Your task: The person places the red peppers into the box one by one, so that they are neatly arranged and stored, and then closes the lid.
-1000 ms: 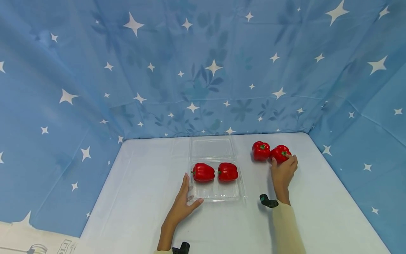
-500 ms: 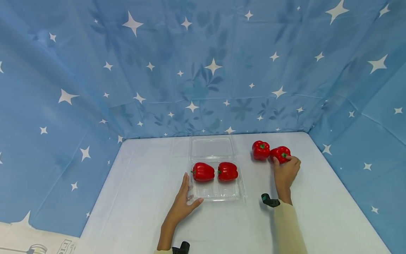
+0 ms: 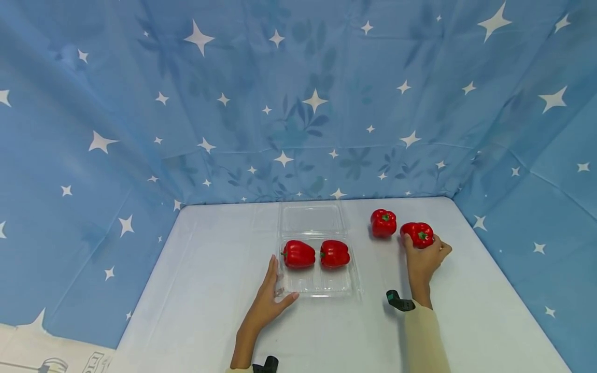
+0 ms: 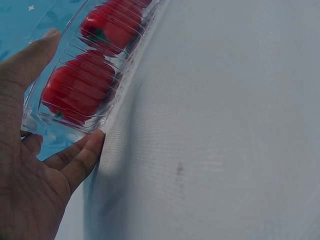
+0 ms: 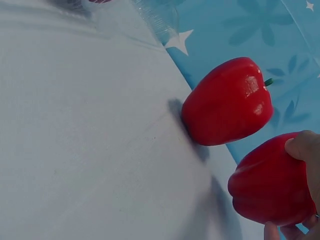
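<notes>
My right hand grips a red bell pepper between thumb and fingers, its green stem facing up in the head view. Just left of it, a second red bell pepper stands on the table, a small gap between the two. Two more red peppers lie on their sides in the far half of a clear plastic clamshell box, whose lid is folded back. At the box's left near corner rests my left hand, fingers straight along the side and thumb by the front edge.
A white cloth covers the table. Blue star-patterned curtains rise behind it and on both sides. A beige printed cloth shows at the lower left.
My right hand has drawn its pepper toward me and slightly right, apart from the other pepper that it touched before. The left hand and the box have stayed put.
</notes>
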